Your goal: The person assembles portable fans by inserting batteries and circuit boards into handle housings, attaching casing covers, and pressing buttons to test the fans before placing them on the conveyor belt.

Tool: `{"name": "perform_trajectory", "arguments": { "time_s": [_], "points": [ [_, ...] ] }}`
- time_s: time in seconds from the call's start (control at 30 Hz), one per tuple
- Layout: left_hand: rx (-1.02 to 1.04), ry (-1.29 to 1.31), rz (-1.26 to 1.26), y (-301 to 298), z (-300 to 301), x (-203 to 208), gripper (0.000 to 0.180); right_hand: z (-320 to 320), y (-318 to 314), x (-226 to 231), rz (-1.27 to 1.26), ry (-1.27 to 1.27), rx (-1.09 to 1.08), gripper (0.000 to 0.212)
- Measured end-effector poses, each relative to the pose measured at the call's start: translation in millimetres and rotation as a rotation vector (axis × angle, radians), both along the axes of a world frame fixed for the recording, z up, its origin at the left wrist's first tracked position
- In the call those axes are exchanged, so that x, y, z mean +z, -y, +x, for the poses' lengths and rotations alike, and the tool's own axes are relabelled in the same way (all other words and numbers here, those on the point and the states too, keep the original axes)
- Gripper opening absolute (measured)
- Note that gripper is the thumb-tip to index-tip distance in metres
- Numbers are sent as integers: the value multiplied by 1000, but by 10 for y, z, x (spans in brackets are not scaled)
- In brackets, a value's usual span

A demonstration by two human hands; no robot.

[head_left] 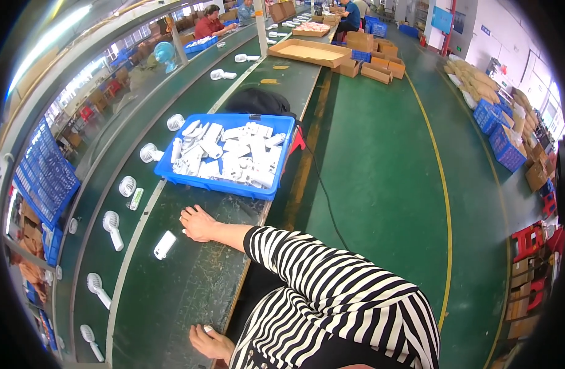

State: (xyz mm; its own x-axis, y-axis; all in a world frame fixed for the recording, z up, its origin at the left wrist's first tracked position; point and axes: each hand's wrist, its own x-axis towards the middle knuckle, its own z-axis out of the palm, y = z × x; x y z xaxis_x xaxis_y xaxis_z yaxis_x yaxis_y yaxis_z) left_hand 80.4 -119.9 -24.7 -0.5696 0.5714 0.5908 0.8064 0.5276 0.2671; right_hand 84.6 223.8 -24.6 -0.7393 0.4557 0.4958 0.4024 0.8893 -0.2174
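The empty right hand (pixel 198 222), fingers loosely spread, is on the tabletop (pixel 193 292), the loosely open left hand (pixel 213 344) by the edge. A white casing (pixel 165 245) lies near the right hand, to its lower left in view.

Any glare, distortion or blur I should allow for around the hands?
Head view: fisheye curvature bends the conveyor edges, with dark corners; head view: glare from the strip light, upper left, and washed-out windows, far right; head view: right hand and left hand look reasonably sharp.
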Motion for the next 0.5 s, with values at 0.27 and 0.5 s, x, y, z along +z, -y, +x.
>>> {"name": "perform_trajectory", "arguments": {
  "time_s": [0.27, 0.5],
  "points": [
    [19, -9, -8, -53, 84, 51, 24, 86, -22, 20, -7, 38, -24, 37],
    [-80, 166, 94, 7, -148, 31, 25, -90, -6, 131, -51, -57, 36, 26]
  ]
}}
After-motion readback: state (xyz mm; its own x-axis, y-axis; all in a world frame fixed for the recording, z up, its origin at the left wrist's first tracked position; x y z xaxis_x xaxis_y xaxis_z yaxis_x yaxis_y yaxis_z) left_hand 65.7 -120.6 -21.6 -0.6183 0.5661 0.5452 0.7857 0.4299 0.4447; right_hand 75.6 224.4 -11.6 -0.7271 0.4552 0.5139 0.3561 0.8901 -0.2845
